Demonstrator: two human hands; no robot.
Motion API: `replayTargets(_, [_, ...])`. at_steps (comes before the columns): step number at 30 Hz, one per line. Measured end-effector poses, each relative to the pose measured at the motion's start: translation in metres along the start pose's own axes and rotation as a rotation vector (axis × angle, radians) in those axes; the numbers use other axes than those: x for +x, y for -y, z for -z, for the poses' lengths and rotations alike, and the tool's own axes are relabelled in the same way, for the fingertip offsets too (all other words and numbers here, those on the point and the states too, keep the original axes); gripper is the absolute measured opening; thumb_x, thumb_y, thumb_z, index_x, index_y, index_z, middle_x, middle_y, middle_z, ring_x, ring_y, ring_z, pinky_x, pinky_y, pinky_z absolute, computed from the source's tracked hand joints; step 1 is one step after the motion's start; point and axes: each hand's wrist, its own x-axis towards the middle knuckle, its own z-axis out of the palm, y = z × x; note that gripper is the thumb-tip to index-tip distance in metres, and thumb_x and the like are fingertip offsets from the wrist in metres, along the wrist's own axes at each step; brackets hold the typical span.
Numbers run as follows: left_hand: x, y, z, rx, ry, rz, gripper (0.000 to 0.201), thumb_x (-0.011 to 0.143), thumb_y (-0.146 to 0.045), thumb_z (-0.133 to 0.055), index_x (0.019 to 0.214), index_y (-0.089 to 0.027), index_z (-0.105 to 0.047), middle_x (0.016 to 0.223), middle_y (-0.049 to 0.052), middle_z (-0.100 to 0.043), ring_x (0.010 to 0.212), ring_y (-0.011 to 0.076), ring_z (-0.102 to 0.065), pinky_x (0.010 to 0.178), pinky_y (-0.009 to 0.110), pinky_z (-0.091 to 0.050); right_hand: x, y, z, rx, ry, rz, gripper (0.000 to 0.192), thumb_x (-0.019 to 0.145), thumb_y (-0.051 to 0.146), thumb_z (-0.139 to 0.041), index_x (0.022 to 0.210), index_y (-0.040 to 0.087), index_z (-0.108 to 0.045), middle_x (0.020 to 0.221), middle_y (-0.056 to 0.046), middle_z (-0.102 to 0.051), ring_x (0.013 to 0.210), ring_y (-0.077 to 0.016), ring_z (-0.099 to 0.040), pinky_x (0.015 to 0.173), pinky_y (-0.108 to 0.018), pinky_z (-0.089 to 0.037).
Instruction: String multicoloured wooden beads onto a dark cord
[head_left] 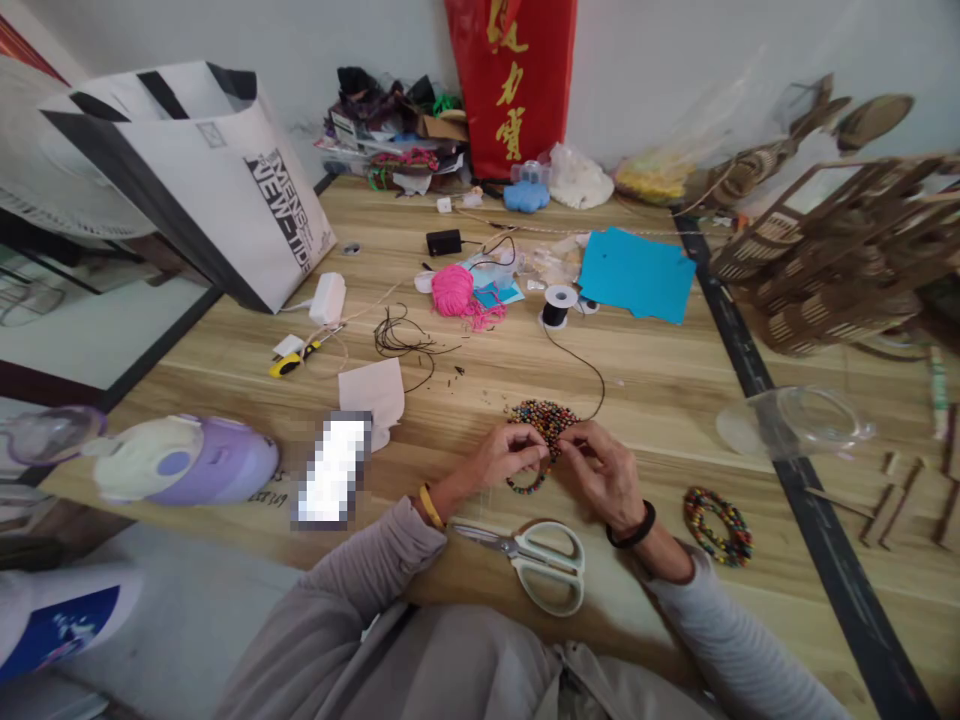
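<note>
Two grips (pixel 508 450) (pixel 604 473), one bead heap (pixel 541 411), one yarn ball (pixel 451 290).

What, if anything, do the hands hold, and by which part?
The left hand and right hand seem to pinch the bead string; which part of it cannot be told.

A narrow yellow bangle (pixel 430 507) circles the wrist of the left hand (pixel 511 452) — a thicker, dark band (pixel 634 530) that of the right hand (pixel 602 472). Greyish sleeves (pixel 724 620), finely striped — plainer grey-brown clothing (pixel 465 660) over the body.
</note>
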Motion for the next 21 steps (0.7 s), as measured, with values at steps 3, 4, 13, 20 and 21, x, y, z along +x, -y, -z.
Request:
replayTargets(3, [-0.001, -0.005, 0.000, -0.052, -0.013, 0.024, 0.027, 0.076, -0.040, -0.063, 0.075, -0.013, -0.058, 0.061, -0.001, -0.056, 0.055, 0.0092, -0.050, 0.056, 0.022, -0.041, 0.000, -0.003, 0.000, 0.074, -0.038, -0.162, 0.013, 0.088, 0.029, -0.056, 0.084, 0.018, -0.061, 0.078, -0.004, -0.063, 0.065, -0.0140, -0.058, 0.057, -0.025, -0.048])
replayTargets(4, [-0.001, -0.007, 0.000, -0.059, -0.022, 0.032, 0.027, 0.076, -0.039, -0.063, 0.074, -0.013, -0.058, 0.060, -0.001, -0.056, 0.055, 0.0091, -0.050, 0.056, 0.022, -0.040, 0.000, -0.004, -0.001, 0.105, -0.039, -0.200, 0.014, 0.087, 0.031, -0.056, 0.085, 0.018, -0.061, 0.077, -0.004, -0.064, 0.065, -0.0140, -0.057, 0.057, -0.025, -0.047])
replayTargets(13, [0.003, -0.010, 0.007, -0.152, -0.054, 0.033, 0.020, 0.074, -0.032, -0.060, 0.070, -0.014, -0.056, 0.056, -0.003, -0.053, 0.050, 0.0082, -0.047, 0.052, 0.021, -0.037, 0.003, 0.000, -0.001, 0.279, 0.009, -0.208, 0.023, 0.081, 0.033, -0.066, 0.098, 0.019, -0.061, 0.077, -0.002, -0.063, 0.065, -0.0128, -0.058, 0.061, -0.024, -0.049])
replayTargets(20, [0.002, -0.010, 0.007, -0.098, -0.012, -0.009, 0.023, 0.074, -0.035, -0.061, 0.070, -0.014, -0.055, 0.055, -0.004, -0.050, 0.051, 0.0084, -0.046, 0.051, 0.021, -0.037, -0.002, 0.008, -0.002, 0.202, 0.099, -0.111, 0.024, 0.085, 0.030, -0.063, 0.107, 0.020, -0.061, 0.077, -0.002, -0.065, 0.065, -0.0127, -0.061, 0.062, -0.024, -0.051])
replayTargets(21, [0.001, -0.011, 0.007, -0.070, -0.002, -0.018, 0.024, 0.075, -0.036, -0.061, 0.070, -0.014, -0.055, 0.055, -0.003, -0.050, 0.051, 0.0085, -0.046, 0.052, 0.021, -0.037, -0.002, 0.009, -0.002, 0.179, 0.114, -0.096, 0.023, 0.086, 0.030, -0.062, 0.107, 0.021, -0.062, 0.077, -0.002, -0.066, 0.066, -0.0131, -0.061, 0.063, -0.025, -0.051])
